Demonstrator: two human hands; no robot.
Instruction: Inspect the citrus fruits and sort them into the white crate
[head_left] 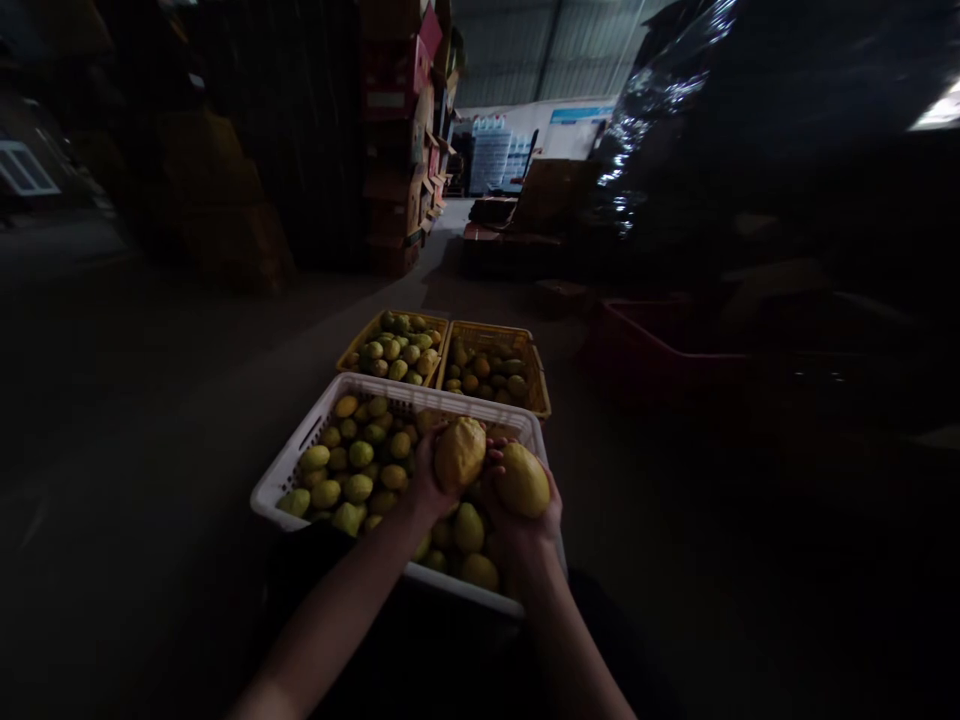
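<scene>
Over the white crate [300, 440], my left hand [426, 485] is closed round a large, bumpy, orange-yellow fruit [460, 454]. Beside it my right hand [544, 520] holds a smoother, oval, yellow fruit [523, 482], cupped in the palm with the fingers curled over its far side. The two fruits are close together, the right one a little nearer to me. Below both hands the crate holds many yellow and green fruits [361, 455] of the same sort; my hands and forearms hide part of them. Their exact kind is hard to tell in the dim light.
Behind the white crate stand two yellow crates, a left one [352, 352] and a right one [541, 375], both with fruit. A red crate [667, 355] is on the right. Stacked cardboard boxes [394, 190] rise behind, and dark plastic-wrapped goods [675, 130] stand at the right.
</scene>
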